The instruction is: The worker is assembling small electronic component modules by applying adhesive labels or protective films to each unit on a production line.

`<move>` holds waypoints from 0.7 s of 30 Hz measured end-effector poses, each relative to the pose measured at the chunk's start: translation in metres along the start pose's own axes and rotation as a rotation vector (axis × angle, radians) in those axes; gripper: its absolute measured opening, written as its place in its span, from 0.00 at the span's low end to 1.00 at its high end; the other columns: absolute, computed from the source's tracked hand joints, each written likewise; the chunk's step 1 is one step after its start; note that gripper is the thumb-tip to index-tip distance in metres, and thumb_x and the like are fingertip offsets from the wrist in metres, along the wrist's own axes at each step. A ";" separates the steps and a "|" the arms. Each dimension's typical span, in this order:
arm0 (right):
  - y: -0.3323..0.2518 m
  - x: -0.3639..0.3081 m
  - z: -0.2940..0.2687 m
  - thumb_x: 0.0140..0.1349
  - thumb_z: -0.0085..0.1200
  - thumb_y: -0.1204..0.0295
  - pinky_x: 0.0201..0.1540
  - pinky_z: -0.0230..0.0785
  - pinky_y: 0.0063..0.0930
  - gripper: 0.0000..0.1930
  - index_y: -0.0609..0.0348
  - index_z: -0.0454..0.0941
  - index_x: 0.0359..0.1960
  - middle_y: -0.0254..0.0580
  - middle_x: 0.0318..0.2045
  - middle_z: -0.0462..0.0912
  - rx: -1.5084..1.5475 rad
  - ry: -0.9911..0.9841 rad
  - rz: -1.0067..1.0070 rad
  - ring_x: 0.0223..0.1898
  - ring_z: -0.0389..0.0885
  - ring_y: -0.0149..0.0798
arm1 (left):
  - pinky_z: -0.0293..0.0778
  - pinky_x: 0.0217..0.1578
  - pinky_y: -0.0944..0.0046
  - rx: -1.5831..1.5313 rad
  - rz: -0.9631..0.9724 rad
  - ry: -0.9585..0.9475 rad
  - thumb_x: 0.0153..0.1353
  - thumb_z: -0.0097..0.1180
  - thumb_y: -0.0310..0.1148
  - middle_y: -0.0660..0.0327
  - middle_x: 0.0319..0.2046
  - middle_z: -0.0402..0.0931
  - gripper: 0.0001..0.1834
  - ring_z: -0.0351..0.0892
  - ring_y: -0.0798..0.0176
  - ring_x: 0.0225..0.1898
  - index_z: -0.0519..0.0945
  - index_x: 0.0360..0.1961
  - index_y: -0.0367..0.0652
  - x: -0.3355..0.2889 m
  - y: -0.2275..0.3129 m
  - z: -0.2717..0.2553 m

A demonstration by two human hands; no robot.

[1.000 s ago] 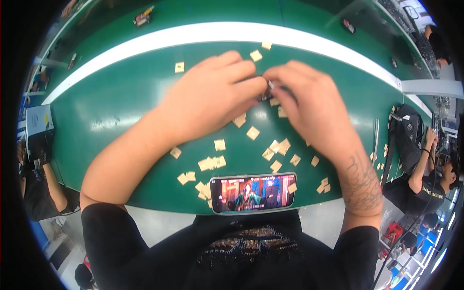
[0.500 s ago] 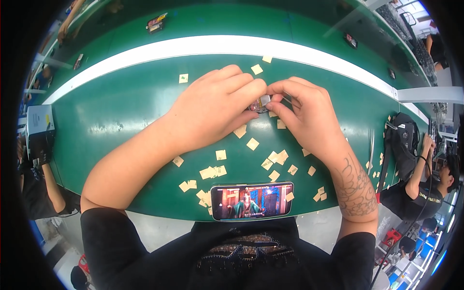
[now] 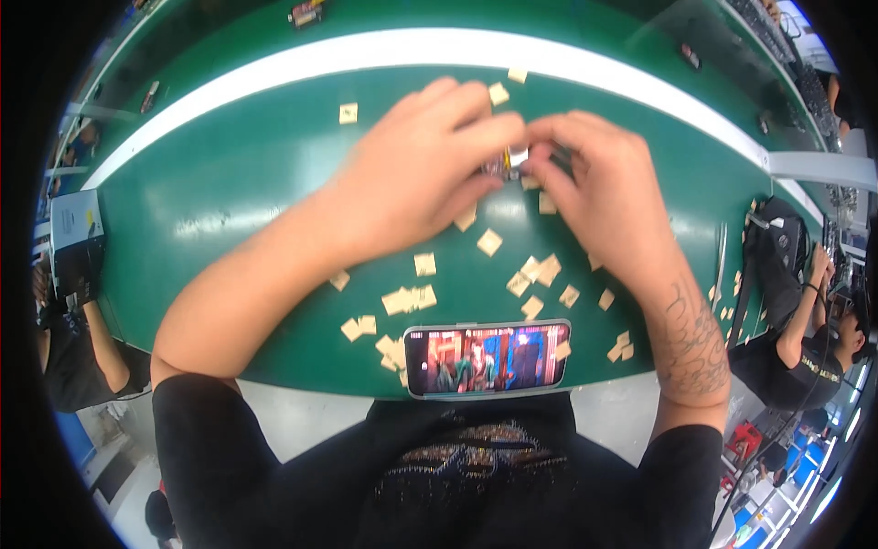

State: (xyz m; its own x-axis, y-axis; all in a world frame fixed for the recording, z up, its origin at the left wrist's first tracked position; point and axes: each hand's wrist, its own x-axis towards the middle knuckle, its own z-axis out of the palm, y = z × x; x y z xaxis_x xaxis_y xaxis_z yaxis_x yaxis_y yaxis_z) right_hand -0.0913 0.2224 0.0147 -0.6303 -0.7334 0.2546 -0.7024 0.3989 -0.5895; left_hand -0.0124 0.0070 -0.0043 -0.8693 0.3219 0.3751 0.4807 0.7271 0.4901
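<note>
Over the far part of the green table, my left hand (image 3: 425, 156) has its fingers closed around a small electronic part (image 3: 516, 159) with a silver block and a yellow strip. Much of the part is hidden behind my fingers. From the other side, my right hand (image 3: 599, 178) pinches at its right edge with thumb and forefinger. Small cream paper squares (image 3: 489, 242) lie scattered below and around both hands. Closest to my body, a phone (image 3: 489, 360) lies sideways with a video on its screen.
A white rail (image 3: 421, 46) borders the table's far side. Beyond it, small devices (image 3: 305, 13) lie on a green surface. A black bag (image 3: 777, 238) is at the right, near a co-worker (image 3: 805, 348). At the left edge is a pale box (image 3: 77, 220).
The whole view has shifted, so the table and phone appear higher in the picture. Both hands still hold the small part together. The phone's video image is different.
</note>
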 end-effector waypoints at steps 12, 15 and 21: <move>-0.004 -0.005 0.006 0.63 0.66 0.80 0.42 0.80 0.44 0.07 0.63 0.86 0.43 0.49 0.35 0.88 0.067 -0.014 0.126 0.37 0.89 0.54 | 0.74 0.50 0.51 -0.036 -0.039 -0.019 0.55 0.73 0.21 0.56 0.43 0.76 0.23 0.75 0.46 0.48 0.78 0.51 0.42 0.000 0.004 0.002; -0.004 -0.005 0.007 0.64 0.66 0.79 0.41 0.80 0.44 0.07 0.62 0.86 0.43 0.49 0.35 0.87 0.064 0.006 0.118 0.37 0.89 0.54 | 0.74 0.50 0.50 -0.018 -0.056 -0.024 0.56 0.73 0.21 0.56 0.44 0.76 0.22 0.74 0.46 0.48 0.77 0.50 0.41 0.001 0.006 0.001; -0.005 -0.004 0.007 0.63 0.67 0.79 0.41 0.81 0.44 0.07 0.62 0.86 0.43 0.48 0.35 0.88 0.048 0.028 0.114 0.36 0.89 0.54 | 0.74 0.50 0.50 -0.018 -0.064 -0.019 0.57 0.72 0.21 0.55 0.44 0.76 0.22 0.75 0.45 0.48 0.77 0.50 0.41 0.002 0.008 -0.001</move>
State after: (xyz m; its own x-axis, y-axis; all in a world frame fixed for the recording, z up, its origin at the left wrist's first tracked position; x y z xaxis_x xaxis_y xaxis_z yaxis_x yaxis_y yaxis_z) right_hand -0.0825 0.2191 0.0111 -0.7144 -0.6692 0.2045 -0.6093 0.4512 -0.6520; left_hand -0.0101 0.0124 0.0013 -0.9003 0.2863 0.3279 0.4258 0.7358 0.5266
